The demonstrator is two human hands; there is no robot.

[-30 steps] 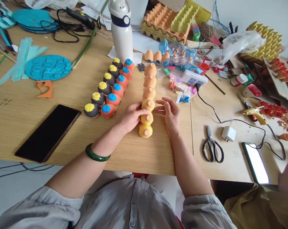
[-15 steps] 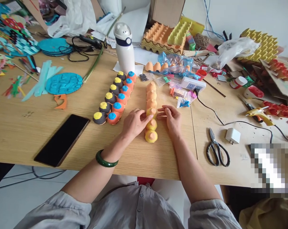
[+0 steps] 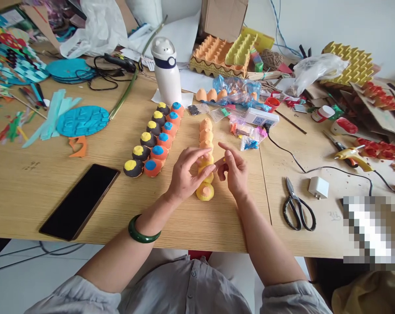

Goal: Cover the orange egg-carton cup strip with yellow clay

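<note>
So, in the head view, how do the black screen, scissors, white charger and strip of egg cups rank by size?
Largest to smallest, as they look:
1. Black screen
2. Strip of egg cups, partly hidden by fingers
3. Scissors
4. White charger

The carton strip (image 3: 206,125) lies between the phone (image 3: 80,202) and the scissors (image 3: 295,205) (bottle (image 3: 167,80) farther back).

Soft, bright light casts faint shadows; edges stretch, one patch (image 3: 374,230) is pixelated.

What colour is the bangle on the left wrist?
Dark green bangle, shown best in the head view.
</note>
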